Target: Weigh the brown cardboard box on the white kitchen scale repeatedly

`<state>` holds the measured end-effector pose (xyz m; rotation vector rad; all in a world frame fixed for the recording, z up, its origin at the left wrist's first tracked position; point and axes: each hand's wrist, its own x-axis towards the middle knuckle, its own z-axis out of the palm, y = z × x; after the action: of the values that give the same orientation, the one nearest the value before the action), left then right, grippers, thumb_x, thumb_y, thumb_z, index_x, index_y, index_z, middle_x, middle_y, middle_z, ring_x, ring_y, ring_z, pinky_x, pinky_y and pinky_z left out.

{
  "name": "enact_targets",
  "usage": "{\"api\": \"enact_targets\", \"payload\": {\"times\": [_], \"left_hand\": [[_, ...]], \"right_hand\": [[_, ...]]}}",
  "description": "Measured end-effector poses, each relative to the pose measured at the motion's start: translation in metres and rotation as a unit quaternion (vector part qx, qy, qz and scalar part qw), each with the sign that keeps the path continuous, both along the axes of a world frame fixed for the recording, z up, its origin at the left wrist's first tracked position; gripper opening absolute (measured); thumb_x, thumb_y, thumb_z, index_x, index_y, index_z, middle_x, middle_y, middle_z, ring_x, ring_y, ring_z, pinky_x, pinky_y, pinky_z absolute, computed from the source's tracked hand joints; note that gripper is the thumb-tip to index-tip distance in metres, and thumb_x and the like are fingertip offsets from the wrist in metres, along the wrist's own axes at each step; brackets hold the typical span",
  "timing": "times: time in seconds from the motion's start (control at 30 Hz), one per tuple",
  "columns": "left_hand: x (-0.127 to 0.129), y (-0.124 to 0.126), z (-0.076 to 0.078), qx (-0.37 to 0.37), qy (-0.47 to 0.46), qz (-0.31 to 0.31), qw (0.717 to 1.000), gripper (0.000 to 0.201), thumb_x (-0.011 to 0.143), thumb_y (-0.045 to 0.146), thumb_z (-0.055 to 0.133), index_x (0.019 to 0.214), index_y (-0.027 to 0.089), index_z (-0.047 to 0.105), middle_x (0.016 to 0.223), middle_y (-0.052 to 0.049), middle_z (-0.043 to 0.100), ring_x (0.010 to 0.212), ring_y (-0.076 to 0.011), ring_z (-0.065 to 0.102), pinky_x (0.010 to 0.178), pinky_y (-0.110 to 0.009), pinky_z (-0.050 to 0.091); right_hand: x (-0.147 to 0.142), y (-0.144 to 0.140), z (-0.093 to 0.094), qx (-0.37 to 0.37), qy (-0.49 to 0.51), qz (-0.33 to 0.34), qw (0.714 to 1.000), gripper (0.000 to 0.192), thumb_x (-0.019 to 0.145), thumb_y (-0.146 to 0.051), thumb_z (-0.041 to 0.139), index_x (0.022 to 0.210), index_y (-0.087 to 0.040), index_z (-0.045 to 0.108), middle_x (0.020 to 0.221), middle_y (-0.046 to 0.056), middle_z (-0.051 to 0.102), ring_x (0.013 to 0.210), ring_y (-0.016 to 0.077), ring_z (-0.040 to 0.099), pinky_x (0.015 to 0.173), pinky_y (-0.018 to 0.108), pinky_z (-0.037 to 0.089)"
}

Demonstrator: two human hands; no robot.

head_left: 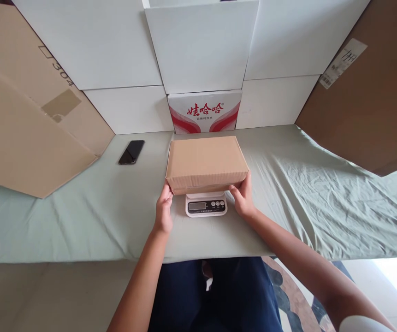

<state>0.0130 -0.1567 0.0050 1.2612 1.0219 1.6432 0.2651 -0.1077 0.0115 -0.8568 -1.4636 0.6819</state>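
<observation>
table, green cloth [80, 221] bearing all | brown carton [207, 162] sitting on white scale [206, 204], covering its platform | left hand [163, 210], right hand [242, 199] gripping carton's near corners | advise: centring carton, keeping display unobstructed, releasing evenly | phone [131, 152] lying apart, left

There was one closed brown cardboard box [207, 162] and one small white digital scale [206, 205] under it. One black smartphone [131, 152] lay on the one pale green cloth-covered table [80, 221]. Two bare hands were in view, the left hand [164, 210] and the right hand [242, 199]. One white carton printed with red characters [204, 112] stood at the back. Two large brown cardboard sheets leaned at the sides, one on the left [28, 124] and one on the right [367, 101].
</observation>
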Motion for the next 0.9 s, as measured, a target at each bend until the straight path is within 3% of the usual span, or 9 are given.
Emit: {"api": "enact_targets", "payload": {"times": [0.53, 0.7, 0.9], "left_hand": [[0.0005, -0.0014, 0.0033, -0.005, 0.003, 0.001, 1.000, 0.066, 0.090, 0.042, 0.052, 0.153, 0.023, 0.052, 0.159, -0.007, 0.055, 0.154, -0.0338, 0.041, 0.123, -0.047, 0.040], [-0.0004, -0.0008, 0.0031, 0.004, -0.001, 0.026, 1.000, 0.068, 0.088, 0.042, 0.055, 0.154, 0.026, 0.051, 0.163, -0.005, 0.050, 0.156, -0.0323, 0.038, 0.127, -0.044, 0.034], [0.0001, -0.0009, 0.0038, -0.011, 0.008, 0.014, 1.000, 0.067, 0.088, 0.045, 0.055, 0.151, 0.023, 0.054, 0.157, -0.008, 0.056, 0.153, -0.0346, 0.043, 0.123, -0.047, 0.041]], "right_hand": [[0.0004, -0.0052, 0.0032, -0.009, -0.006, -0.004, 1.000, 0.075, 0.090, -0.062, 0.058, 0.153, -0.027, 0.036, 0.148, 0.014, 0.050, 0.134, 0.0339, 0.051, 0.107, 0.053, 0.053], [0.0013, -0.0034, 0.0024, -0.009, -0.002, 0.003, 1.000, 0.073, 0.091, -0.059, 0.058, 0.154, -0.029, 0.035, 0.155, 0.012, 0.046, 0.142, 0.0343, 0.047, 0.116, 0.056, 0.047], [0.0027, -0.0017, 0.0002, -0.002, 0.002, 0.012, 1.000, 0.071, 0.092, -0.055, 0.058, 0.155, -0.031, 0.034, 0.160, 0.010, 0.042, 0.148, 0.0339, 0.042, 0.122, 0.057, 0.041]]}}
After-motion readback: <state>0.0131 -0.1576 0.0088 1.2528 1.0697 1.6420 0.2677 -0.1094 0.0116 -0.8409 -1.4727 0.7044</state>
